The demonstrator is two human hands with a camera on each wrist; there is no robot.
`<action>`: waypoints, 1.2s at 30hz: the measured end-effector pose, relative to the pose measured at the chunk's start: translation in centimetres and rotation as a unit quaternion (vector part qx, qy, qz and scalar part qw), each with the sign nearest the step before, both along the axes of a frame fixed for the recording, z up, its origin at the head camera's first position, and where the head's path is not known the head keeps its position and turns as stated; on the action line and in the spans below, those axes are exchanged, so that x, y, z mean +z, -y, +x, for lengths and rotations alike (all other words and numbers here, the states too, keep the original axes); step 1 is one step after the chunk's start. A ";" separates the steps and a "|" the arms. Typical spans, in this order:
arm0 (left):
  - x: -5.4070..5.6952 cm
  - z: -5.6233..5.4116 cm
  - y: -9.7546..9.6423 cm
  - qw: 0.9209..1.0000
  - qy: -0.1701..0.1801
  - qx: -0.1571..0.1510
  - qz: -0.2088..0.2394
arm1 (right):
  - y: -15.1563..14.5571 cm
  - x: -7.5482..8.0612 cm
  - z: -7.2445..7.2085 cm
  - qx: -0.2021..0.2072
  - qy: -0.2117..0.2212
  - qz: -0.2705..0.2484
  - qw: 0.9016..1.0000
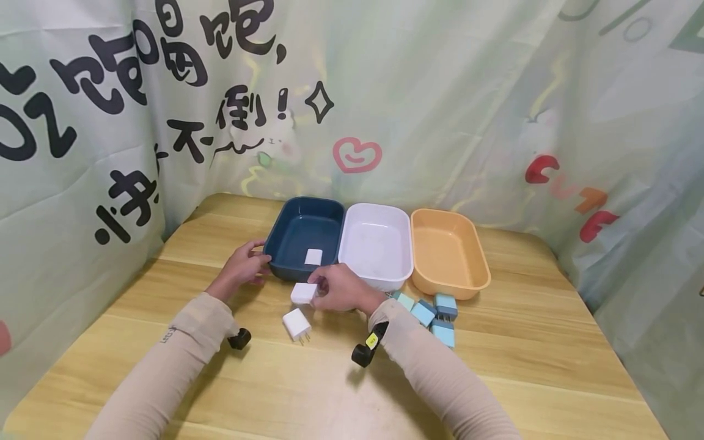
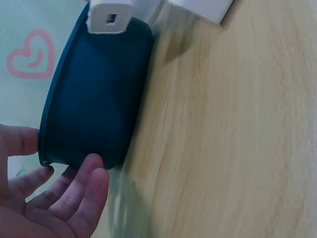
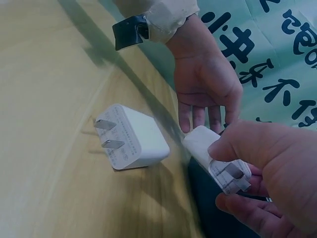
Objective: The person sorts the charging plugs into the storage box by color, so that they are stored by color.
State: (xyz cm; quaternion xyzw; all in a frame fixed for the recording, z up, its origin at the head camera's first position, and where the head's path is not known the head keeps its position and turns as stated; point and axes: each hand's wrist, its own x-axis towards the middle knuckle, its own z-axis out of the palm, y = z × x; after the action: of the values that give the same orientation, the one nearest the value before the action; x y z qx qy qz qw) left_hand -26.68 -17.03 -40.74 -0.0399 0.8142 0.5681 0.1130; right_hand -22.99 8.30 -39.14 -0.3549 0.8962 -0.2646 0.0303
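Observation:
My right hand (image 1: 343,290) pinches a white USB charger (image 1: 304,293) between thumb and fingers, near the front edge of the dark blue tray (image 1: 275,235). Its flat prongs show in the right wrist view, its port in the left wrist view. My left hand (image 1: 242,267) holds the tray's left end, thumb at the rim and fingertips on the outer wall (image 2: 94,124). A second white charger (image 1: 296,324) lies on the table in front, prongs toward me. Inside the dark blue tray sits another white charger (image 1: 313,256).
Beside the dark blue tray stand a white tray (image 1: 376,281) and an orange tray (image 1: 451,291). Several light blue chargers (image 1: 442,333) lie in front of them, partly behind my right sleeve. A printed curtain (image 1: 440,122) hangs behind the wooden table (image 1: 550,366).

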 end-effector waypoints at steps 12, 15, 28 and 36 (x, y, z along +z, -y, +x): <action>-0.1 0.0 0.1 1.000 -0.003 -0.003 0.012 | 0.4 0.7 -0.3 -0.007 -0.002 -0.044 0.999; -0.2 0.0 0.1 1.000 -0.002 -0.003 0.009 | 0.6 0.9 -0.3 -0.010 -0.008 -0.062 0.998; 0.1 0.1 0.0 1.000 0.002 -0.001 0.002 | 0.7 1.3 -1.8 -0.028 -0.013 -0.101 0.994; 0.2 0.2 -0.1 1.000 0.004 0.005 0.001 | 0.8 0.9 -3.1 -0.062 -0.001 -0.109 0.992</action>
State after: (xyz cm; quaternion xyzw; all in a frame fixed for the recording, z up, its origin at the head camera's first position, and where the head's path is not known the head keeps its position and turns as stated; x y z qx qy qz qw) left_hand -26.45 -16.89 -40.54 -0.0461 0.8127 0.5695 0.1139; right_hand -26.06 7.45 -38.19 -0.3002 0.8821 -0.3621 -0.0261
